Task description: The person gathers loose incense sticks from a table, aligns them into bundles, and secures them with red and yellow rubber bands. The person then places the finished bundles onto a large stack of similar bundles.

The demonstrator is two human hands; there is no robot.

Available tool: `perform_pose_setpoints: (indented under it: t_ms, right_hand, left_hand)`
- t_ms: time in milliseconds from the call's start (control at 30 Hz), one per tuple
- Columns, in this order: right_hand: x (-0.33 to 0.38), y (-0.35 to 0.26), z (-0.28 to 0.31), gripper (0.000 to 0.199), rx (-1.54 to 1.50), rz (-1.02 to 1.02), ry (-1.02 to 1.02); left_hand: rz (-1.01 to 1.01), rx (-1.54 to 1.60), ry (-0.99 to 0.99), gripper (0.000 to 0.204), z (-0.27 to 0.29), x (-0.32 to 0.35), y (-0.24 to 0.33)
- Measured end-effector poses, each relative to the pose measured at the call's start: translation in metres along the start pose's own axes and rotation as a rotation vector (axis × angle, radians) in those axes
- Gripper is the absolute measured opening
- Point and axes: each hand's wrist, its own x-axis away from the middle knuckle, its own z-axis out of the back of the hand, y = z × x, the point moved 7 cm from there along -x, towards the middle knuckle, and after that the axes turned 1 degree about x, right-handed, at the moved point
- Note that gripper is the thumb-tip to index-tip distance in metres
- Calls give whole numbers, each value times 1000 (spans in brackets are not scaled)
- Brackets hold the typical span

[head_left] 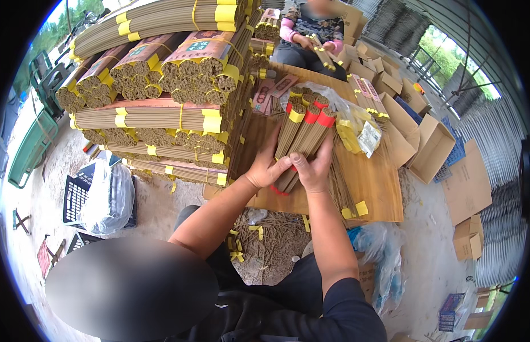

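Note:
Both my hands are wrapped round a cluster of incense stick bundles (307, 134), held over the wooden table. Red bands circle some of the bundles near their far ends, and yellow bands circle others. My left hand (269, 165) grips the cluster's left side, and my right hand (314, 165) grips its right side. The two thumbs meet on top, across the sticks. A red band also shows at the near end, below my hands. Loose incense sticks (340, 185) lie on the table beside my right hand, with yellow paper strips (361, 208) at their near end.
A tall stack of tied incense bundles (191, 80) rises at the left of the wooden table (384, 194). Yellow packaging in clear plastic (356, 131) lies to the right. Across the table a co-worker (313, 40) holds sticks. Cardboard boxes (430, 148) stand at right, a black crate (77, 196) at left.

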Motion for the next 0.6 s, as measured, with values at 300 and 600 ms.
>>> perform_pose_setpoints:
  t_ms: [300,600]
  right_hand:
    - [-9,-7,7,66,-63,45,16]
    - [-15,-12,22,65,-68,77,4]
  left_hand:
    - [143,149,-6,98,-7,-10,-3]
    - [170,249,-26,112,-13,-22,15]
